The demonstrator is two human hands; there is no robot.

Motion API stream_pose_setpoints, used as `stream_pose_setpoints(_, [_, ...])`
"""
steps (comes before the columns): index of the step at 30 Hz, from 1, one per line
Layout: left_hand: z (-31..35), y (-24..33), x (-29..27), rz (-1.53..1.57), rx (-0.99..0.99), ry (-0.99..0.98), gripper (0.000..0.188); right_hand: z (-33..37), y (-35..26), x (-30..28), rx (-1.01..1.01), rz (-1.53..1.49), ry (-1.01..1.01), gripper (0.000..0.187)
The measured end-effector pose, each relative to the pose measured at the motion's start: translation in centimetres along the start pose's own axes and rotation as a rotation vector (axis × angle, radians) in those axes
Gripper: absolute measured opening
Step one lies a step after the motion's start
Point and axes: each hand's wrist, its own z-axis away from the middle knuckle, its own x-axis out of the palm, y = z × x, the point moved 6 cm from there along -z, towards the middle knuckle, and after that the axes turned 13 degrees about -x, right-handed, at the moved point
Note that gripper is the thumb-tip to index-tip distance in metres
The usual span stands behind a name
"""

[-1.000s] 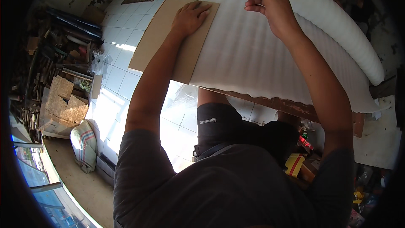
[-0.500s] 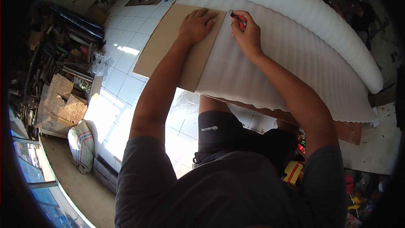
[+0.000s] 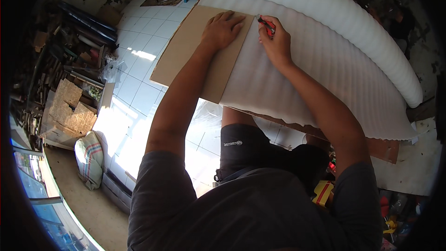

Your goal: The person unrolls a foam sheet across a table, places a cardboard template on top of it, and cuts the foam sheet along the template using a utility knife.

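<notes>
A flat brown cardboard sheet [image 3: 186, 42] lies on the left end of a white foam sheet [image 3: 306, 56]. My left hand [image 3: 222, 30] rests flat on the cardboard near its far right corner, fingers spread. In my right hand [image 3: 278, 44] is a red and black utility knife [image 3: 268, 27], gripped with its blade pointing to the far left. The blade tip is beside the cardboard's far right corner, over the foam; whether it touches the foam I cannot tell.
A thick white foam roll [image 3: 316, 9] runs along the far side of the foam sheet. Brown board shows under the foam's near edge. On the left, a box with broken chipboard [image 3: 69, 107] and a white striped sack [image 3: 89, 158] stand beside the tiled floor [image 3: 144, 60].
The whole scene has shifted slightly right and down in the picture. My left hand keeps its place on the cardboard, and the knife stays by the cardboard's far corner.
</notes>
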Motion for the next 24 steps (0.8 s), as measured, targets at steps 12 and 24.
stream_pose_setpoints(12, [0.1, 0.4, -0.1, 0.019, -0.018, -0.010, 0.049, -0.8, -1.8, 0.5, -0.203, 0.224, -0.051, 0.028])
stream_pose_setpoints(24, [0.1, 0.2, -0.1, -0.017, -0.041, -0.030, 0.048, -4.2, -4.3, 2.3, -0.242, 0.463, -0.326, 0.027])
